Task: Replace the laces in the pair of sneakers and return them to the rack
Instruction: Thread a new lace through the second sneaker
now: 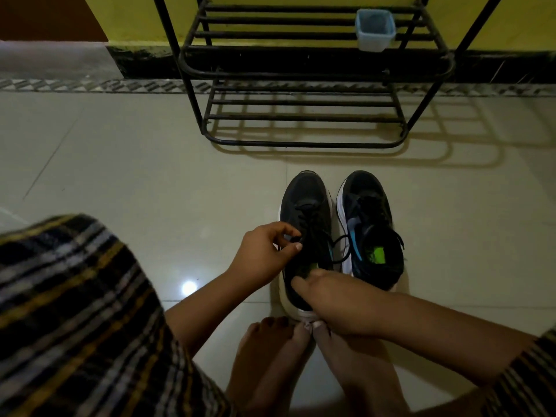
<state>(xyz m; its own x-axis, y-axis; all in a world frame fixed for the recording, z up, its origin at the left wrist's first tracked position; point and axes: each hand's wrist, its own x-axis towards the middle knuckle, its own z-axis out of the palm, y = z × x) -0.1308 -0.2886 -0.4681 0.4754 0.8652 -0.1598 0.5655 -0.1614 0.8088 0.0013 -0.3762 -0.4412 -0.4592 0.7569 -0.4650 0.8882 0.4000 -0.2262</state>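
While the black metal rack (pixel 304 70) stands against the wall with a small plastic tub (pixel 375 30) on its upper shelf, 2 dark sneakers sit side by side on the tiled floor (pixel 120 176) before it. On the left sneaker (pixel 305 200), the right hand (pixel 340 299) grips the heel, and the left hand (pixel 264 254) pinches a black lace (pixel 313 233). Beside it, the right sneaker (pixel 371 212) lies untouched.

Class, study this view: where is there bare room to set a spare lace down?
Bare floor lies left of the sneakers, and more to their right. Both rack shelves show open bars beside the plastic tub. It is crowded where left hand, right hand and feet meet.
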